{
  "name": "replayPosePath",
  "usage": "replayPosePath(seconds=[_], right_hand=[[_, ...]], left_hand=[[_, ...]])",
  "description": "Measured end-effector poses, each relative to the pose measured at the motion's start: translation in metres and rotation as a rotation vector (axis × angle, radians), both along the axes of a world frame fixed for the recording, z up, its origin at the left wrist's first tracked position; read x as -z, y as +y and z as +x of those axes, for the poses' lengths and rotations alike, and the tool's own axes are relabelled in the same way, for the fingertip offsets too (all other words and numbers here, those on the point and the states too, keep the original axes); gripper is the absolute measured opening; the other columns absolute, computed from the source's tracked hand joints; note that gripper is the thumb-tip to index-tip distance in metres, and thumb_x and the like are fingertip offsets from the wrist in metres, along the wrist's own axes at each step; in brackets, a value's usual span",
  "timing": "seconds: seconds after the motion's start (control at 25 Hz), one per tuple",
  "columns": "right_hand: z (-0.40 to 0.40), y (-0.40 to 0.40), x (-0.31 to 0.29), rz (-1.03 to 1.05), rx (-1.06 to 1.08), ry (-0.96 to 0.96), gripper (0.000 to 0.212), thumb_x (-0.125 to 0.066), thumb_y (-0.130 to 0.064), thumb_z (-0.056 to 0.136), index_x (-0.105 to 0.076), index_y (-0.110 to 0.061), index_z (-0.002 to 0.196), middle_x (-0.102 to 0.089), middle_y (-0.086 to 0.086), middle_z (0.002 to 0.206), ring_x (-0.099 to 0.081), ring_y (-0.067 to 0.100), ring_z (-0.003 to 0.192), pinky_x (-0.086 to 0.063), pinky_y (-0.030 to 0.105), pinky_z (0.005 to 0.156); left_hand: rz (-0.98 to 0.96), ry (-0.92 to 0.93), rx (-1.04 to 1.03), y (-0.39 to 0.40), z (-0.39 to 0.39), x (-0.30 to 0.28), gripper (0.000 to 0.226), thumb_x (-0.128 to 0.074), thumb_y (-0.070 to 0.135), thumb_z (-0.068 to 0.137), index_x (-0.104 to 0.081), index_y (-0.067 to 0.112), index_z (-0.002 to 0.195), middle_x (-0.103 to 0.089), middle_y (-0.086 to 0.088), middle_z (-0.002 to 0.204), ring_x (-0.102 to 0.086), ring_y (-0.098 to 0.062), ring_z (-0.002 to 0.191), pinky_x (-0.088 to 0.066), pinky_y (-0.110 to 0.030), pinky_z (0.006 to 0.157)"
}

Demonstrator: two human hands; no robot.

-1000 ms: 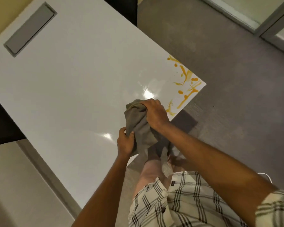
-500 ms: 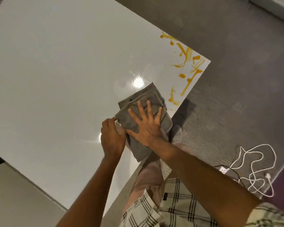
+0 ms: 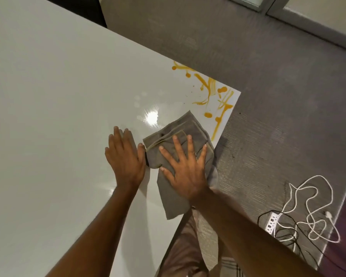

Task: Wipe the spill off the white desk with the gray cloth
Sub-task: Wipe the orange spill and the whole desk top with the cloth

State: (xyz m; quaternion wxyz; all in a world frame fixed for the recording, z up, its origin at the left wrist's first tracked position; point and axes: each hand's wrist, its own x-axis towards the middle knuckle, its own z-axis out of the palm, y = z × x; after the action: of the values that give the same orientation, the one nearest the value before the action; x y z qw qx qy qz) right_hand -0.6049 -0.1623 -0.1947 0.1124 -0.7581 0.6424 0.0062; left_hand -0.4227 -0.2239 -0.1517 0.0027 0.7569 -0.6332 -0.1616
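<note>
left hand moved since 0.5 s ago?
Yes. The left hand was curled at the gray cloth's edge; now it lies flat and open on the white desk beside the cloth, thumb at its edge.

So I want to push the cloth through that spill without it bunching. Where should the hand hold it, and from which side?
Probably press flat from above on the folded upper half of the cloth, as the right hand does with fingers spread. The stacked folds lie there, toward the spill, while the single loose tail trails toward the body, so it would likely drag behind rather than bunch.
</note>
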Motion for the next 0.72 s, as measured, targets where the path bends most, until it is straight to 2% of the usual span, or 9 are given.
replayPosePath(seconds=[0.12, 0.24, 0.52, 0.72], right_hand=[[-0.012, -0.021, 0.005, -0.031, -0.047, -0.001, 0.069, -0.027, -0.072, 0.104, -0.014, -0.045, 0.166, -0.003, 0.004, 0.179, -0.002, 0.044, 0.164, -0.005, 0.080, 0.121], [-0.027, -0.050, 0.009, -0.059, -0.135, 0.000, 0.069, -0.029, -0.069, 0.105, -0.014, -0.043, 0.167, -0.005, 0.006, 0.179, -0.003, 0.044, 0.164, -0.010, 0.078, 0.122], [-0.029, -0.118, 0.013, -0.187, -0.243, -0.075, 0.063, -0.040, -0.060, 0.108, -0.032, -0.033, 0.165, -0.025, 0.011, 0.174, -0.017, 0.043, 0.162, -0.023, 0.070, 0.124], [-0.017, -0.173, 0.017, -0.189, -0.340, -0.031, 0.066, -0.033, -0.060, 0.110, -0.023, -0.030, 0.168, -0.017, 0.012, 0.177, -0.011, 0.040, 0.164, -0.021, 0.064, 0.128]], left_hand=[[0.009, -0.061, 0.011, -0.025, 0.005, 0.016, 0.067, -0.029, 0.043, 0.107, -0.031, 0.006, 0.162, -0.021, -0.021, 0.173, -0.023, -0.044, 0.158, -0.029, -0.061, 0.118], [-0.035, -0.066, -0.064, -0.043, 0.004, 0.029, 0.067, -0.023, 0.047, 0.108, -0.026, 0.010, 0.164, -0.018, -0.014, 0.175, -0.019, -0.038, 0.161, -0.022, -0.063, 0.124], [-0.092, -0.111, -0.108, -0.047, 0.005, 0.043, 0.070, -0.009, 0.054, 0.108, -0.021, 0.016, 0.166, -0.019, -0.008, 0.175, -0.017, -0.032, 0.162, -0.019, -0.060, 0.128], [-0.070, -0.123, -0.116, -0.049, 0.004, 0.043, 0.075, -0.003, 0.058, 0.106, -0.020, 0.017, 0.167, -0.015, -0.007, 0.176, -0.013, -0.031, 0.164, -0.017, -0.060, 0.129]])
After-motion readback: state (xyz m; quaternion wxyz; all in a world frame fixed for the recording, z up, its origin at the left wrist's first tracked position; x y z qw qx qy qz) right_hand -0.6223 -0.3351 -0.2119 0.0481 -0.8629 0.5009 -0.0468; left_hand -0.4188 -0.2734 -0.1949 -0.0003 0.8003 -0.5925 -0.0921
